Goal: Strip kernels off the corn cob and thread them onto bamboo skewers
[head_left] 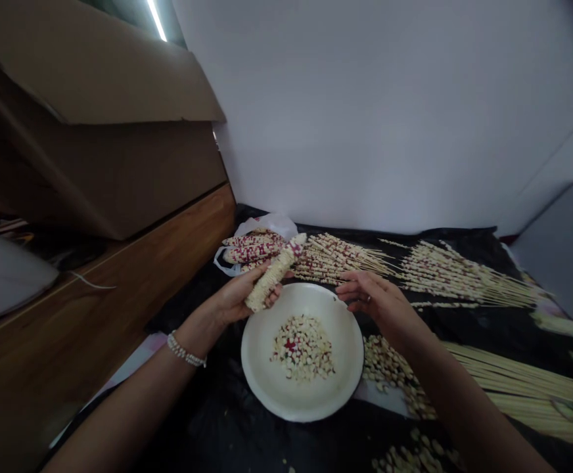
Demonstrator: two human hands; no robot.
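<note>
My left hand [234,294] is wrapped round a corn cob [273,276], held tilted over the far left rim of a white bowl [257,387]. Most of the cob looks pale and stripped, with a few purple-red kernels left near its upper tip. Loose corn kernels [303,348], cream with some red ones, lie in the bottom of the bowl. Over the bowl's far right rim, my right hand [372,297] is open, fingers slightly curled and apart, with nothing visible in it.
Red-and-white corn cobs [254,249] lie in a plastic bag behind the bowl. Skewers threaded with kernels [444,272] spread to the right, with bare sticks [523,384] nearer me. Kernel piles [389,368] lie right of the bowl on black sheeting. A cardboard box [119,151] stands left.
</note>
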